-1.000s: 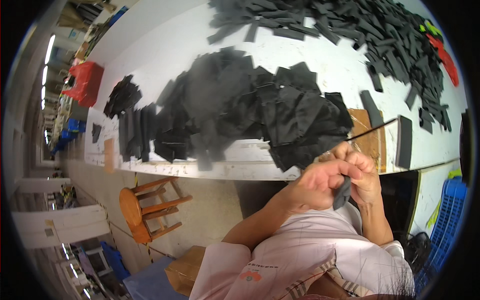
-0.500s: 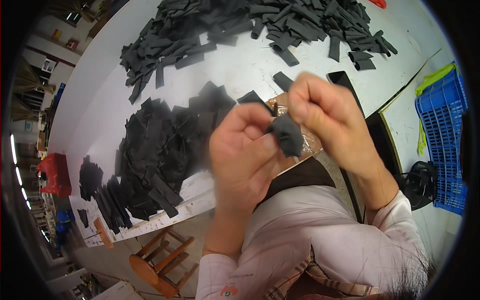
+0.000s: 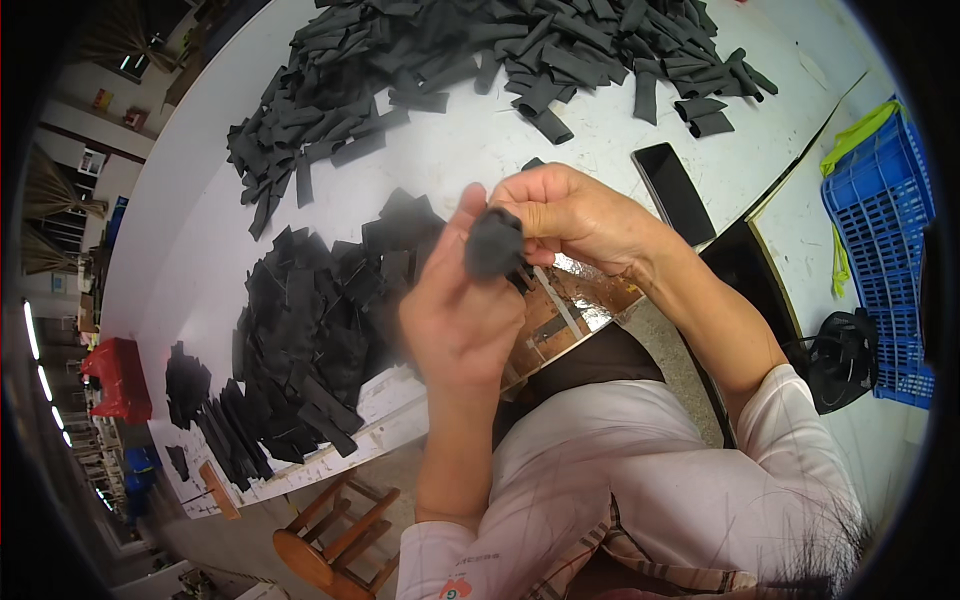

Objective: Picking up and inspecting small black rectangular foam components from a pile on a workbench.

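Note:
A small dark grey fabric piece [image 3: 494,243], bunched and rounded, is held between my two hands over the table's near edge. My left hand [image 3: 452,318] is closed on its left side, thumb up, somewhat smeared by motion. From the right, my right hand [image 3: 570,212] pinches its upper edge with thumb and curled fingers. Just left of my hands lies a heap of flat dark fabric pieces [image 3: 305,315]. Across the far side of the white table [image 3: 450,140] spreads a large pile of dark fabric tubes [image 3: 560,60].
Right of my hands lies a black phone [image 3: 672,190]. A brown, tape-covered surface [image 3: 560,315] shows below them. At the right stands a blue plastic crate [image 3: 880,260] with a black bag [image 3: 842,360] beside it. A wooden stool [image 3: 310,560] and a red container [image 3: 118,380] are at the left.
Both hands have moved left with the fabric piece, and my left hand has turned thumb-up. The phone, partly hidden before, now shows fully. The whole view has shifted slightly.

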`<action>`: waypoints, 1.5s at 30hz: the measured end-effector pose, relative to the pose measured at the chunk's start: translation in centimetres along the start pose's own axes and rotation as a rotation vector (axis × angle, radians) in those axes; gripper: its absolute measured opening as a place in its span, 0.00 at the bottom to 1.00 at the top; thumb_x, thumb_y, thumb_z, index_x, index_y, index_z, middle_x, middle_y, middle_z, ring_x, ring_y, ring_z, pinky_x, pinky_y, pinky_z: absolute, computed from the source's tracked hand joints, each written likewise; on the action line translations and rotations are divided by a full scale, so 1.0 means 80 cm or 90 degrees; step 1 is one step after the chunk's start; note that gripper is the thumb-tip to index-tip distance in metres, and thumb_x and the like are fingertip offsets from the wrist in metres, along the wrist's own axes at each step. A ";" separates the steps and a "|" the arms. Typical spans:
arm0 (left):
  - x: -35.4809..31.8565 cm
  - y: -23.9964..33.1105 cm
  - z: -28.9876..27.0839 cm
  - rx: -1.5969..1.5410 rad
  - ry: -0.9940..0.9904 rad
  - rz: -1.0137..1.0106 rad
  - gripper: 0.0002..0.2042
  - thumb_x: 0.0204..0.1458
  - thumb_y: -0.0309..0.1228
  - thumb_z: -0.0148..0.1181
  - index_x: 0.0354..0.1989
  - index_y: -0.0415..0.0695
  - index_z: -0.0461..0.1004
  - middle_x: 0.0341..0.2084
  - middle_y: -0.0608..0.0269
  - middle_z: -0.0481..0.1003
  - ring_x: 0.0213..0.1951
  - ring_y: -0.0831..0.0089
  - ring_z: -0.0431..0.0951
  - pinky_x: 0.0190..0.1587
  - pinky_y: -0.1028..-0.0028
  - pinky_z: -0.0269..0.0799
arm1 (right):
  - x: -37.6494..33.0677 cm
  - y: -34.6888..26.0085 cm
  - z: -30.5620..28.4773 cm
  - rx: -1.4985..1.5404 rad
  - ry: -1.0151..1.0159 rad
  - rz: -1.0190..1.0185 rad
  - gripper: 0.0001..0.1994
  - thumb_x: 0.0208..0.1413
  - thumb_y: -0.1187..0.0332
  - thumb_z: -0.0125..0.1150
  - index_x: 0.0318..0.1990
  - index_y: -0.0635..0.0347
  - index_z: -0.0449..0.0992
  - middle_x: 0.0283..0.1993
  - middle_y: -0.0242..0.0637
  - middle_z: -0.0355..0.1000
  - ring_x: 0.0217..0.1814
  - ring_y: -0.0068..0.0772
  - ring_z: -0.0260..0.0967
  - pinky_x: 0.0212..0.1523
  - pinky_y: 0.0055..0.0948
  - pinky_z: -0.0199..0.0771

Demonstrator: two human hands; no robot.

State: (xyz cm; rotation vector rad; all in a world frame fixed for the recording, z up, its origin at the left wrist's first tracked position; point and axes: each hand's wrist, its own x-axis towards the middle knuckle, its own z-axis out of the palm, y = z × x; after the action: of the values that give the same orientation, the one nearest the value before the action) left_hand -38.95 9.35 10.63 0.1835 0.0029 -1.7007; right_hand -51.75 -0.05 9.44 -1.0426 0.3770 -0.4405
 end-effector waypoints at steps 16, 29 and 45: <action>-0.011 -0.012 -0.079 0.173 0.035 0.070 0.18 0.50 0.25 0.44 0.51 0.37 0.58 0.30 0.56 0.71 0.06 0.86 0.53 0.09 0.86 0.47 | -0.002 0.052 -0.025 0.000 -0.057 0.074 0.12 0.51 0.63 0.52 0.22 0.60 0.67 0.17 0.25 0.60 0.19 0.16 0.55 0.21 0.15 0.56; -0.001 -0.013 -0.031 0.961 -0.048 0.609 0.02 0.46 0.20 0.54 0.27 0.34 0.69 0.30 0.56 0.71 0.34 0.74 0.70 0.39 0.79 0.64 | -0.037 -0.012 0.013 -0.623 0.101 -0.294 0.10 0.48 0.65 0.54 0.30 0.65 0.67 0.23 0.33 0.64 0.26 0.29 0.63 0.29 0.26 0.64; 0.005 -0.018 -0.035 0.819 -0.018 0.502 0.04 0.47 0.19 0.49 0.29 0.33 0.70 0.30 0.51 0.72 0.33 0.70 0.71 0.38 0.75 0.69 | -0.032 0.006 0.002 -0.929 0.100 -0.260 0.14 0.45 0.61 0.55 0.17 0.63 0.70 0.17 0.41 0.66 0.22 0.42 0.66 0.21 0.36 0.63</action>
State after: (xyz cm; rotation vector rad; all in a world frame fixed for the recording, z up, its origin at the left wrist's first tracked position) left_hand -40.05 9.46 7.67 0.9636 -1.0576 -0.6997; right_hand -53.74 1.60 9.29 -2.5407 0.6458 -0.6091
